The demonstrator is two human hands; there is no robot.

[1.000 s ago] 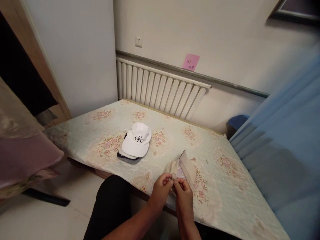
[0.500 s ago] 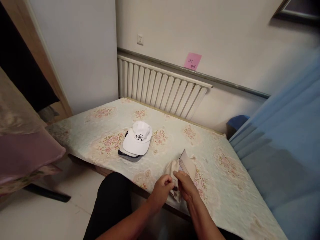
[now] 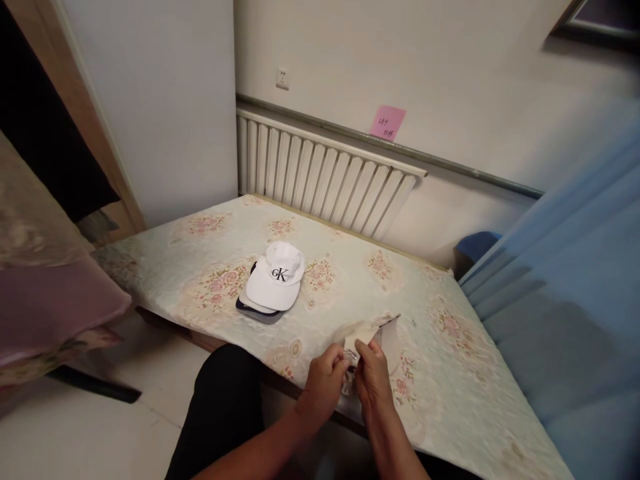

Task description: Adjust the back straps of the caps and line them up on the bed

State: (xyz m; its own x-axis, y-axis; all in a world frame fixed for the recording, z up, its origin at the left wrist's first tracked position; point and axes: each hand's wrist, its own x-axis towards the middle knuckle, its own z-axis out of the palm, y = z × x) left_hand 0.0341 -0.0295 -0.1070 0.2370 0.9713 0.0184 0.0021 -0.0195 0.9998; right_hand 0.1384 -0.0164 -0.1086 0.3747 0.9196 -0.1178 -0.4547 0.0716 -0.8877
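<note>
Nearest, at the front edge of the mattress (image 3: 450,400): left hand (image 3: 324,375) and right hand (image 3: 371,379), side by side and almost touching, both pinching the rear of a beige cap (image 3: 373,331). Fingers of each hand are curled closed on the cap's back band; whether a strap or buckle sits between them cannot be made out. Cap lies on the mattress just beyond the knuckles, its brim pointing right and slightly tilted up, pale underside showing.

Below the hands: a dark trouser leg (image 3: 220,413) of the same person, over a pale tiled floor (image 3: 75,440).

Middle distance, left of centre on the mattress: a stack of caps, well apart from the hands. Top item is a white cap (image 3: 277,283) with a black letter logo on the front; under it a grey brim, then a dark cap (image 3: 250,308) at the bottom.

Mattress cover: pale green with pink floral medallions.

Left margin: pinkish folded bedding (image 3: 55,313) and a wooden frame (image 3: 75,107).

Right margin: blue curtain (image 3: 575,287).

Farthest: white radiator (image 3: 325,177) against the wall, a pink sticky note (image 3: 388,123) above it, a wall socket (image 3: 283,79) to the left.
</note>
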